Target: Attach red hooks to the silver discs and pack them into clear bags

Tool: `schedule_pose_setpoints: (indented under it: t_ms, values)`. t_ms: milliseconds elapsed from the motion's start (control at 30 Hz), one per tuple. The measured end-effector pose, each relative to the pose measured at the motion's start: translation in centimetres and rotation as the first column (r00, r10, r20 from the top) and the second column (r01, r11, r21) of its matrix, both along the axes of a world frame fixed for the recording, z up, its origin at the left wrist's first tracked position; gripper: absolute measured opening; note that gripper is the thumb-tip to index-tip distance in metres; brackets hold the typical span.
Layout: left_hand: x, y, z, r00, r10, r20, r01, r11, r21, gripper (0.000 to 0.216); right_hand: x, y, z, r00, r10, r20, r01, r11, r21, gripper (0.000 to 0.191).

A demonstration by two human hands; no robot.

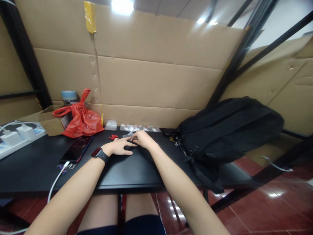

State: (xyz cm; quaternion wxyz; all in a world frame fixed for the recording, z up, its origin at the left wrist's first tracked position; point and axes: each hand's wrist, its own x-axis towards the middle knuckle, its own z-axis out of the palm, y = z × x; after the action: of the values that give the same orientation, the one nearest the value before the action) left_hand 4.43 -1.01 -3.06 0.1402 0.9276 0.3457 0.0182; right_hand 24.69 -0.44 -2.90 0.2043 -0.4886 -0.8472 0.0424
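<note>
My left hand (119, 147), with a dark watch (100, 154) on its wrist, lies on the black table with its fingers stretched out and apart. Against its fingertips, my right hand (143, 138) is closed in a pinch. Whatever the pinch holds is small and mostly hidden by the fingers. A small clear plastic bag (127, 134) lies just behind the fingertips. Small red pieces (113, 137) rest behind my left hand. Farther back, a row of clear packets (139, 128) with small contents lies along the cardboard wall, beside a whitish plastic packet (111, 125).
On the left are a tied red plastic bag (84, 119), a cardboard box (50, 122), a blue-lidded container (69, 95), a phone (77, 149) on a white cable, and a power strip (21, 140). A black backpack (230, 127) covers the right side of the black table (137, 174).
</note>
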Motion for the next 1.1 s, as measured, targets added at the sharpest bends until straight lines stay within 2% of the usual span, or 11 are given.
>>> schedule_pose_setpoints:
  t_ms: [133,233,367,467,567,700,800,900,967,1033,1100]
  values:
    - [0.1,-0.2,0.3,1.000,0.023,-0.017,-0.023,1.000,-0.013,0.056,-0.5,-0.5,0.4,0.988,-0.102,0.120,0.086,0.988,0.130,0.007]
    - [0.2,-0.4,0.6,0.998,0.050,-0.045,-0.051,0.998,-0.030,0.057,-0.9,-0.5,0.5,0.968,-0.178,0.177,0.143,0.970,0.195,0.013]
    - [0.1,-0.4,0.5,0.997,0.063,-0.047,-0.064,0.998,-0.028,0.057,-1.6,-0.1,0.2,0.949,-0.259,0.181,0.217,0.950,0.224,0.030]
    - [-0.1,0.0,0.1,0.997,0.069,-0.030,-0.070,0.997,-0.021,0.057,-1.7,0.5,-0.3,0.949,-0.289,0.128,0.263,0.946,0.189,0.030]
    - [-0.3,0.4,-0.1,0.997,0.039,0.060,-0.040,0.999,0.012,0.051,-1.1,0.9,-0.7,0.978,-0.207,0.018,0.205,0.976,0.080,0.022]
    - [-0.5,1.3,-0.4,0.953,-0.036,0.302,0.016,0.998,0.068,0.028,0.9,1.0,-0.7,0.978,0.035,-0.206,-0.043,0.999,-0.033,0.019]
    - [-0.8,2.0,-0.8,0.890,0.049,0.453,-0.109,0.988,0.107,0.031,2.6,1.1,-0.6,0.956,0.067,-0.286,-0.071,0.997,-0.004,0.018]
    - [-0.9,2.7,-1.5,0.882,0.140,0.449,-0.255,0.945,0.206,0.033,3.5,1.4,-0.9,0.965,0.054,-0.258,-0.061,0.998,-0.019,0.030]
    - [-0.8,2.9,-1.9,0.899,0.166,0.406,-0.290,0.920,0.265,0.027,3.6,1.8,-1.4,0.971,0.049,-0.234,-0.062,0.997,-0.051,0.033]
    - [-0.6,3.0,-2.2,0.913,0.180,0.367,-0.298,0.907,0.297,0.021,3.4,2.1,-1.9,0.974,0.034,-0.222,-0.050,0.996,-0.068,0.029]
    - [-0.2,2.9,-2.2,0.921,0.190,0.339,-0.298,0.905,0.303,0.019,3.1,2.3,-2.1,0.974,0.008,-0.225,-0.022,0.998,-0.060,0.017]
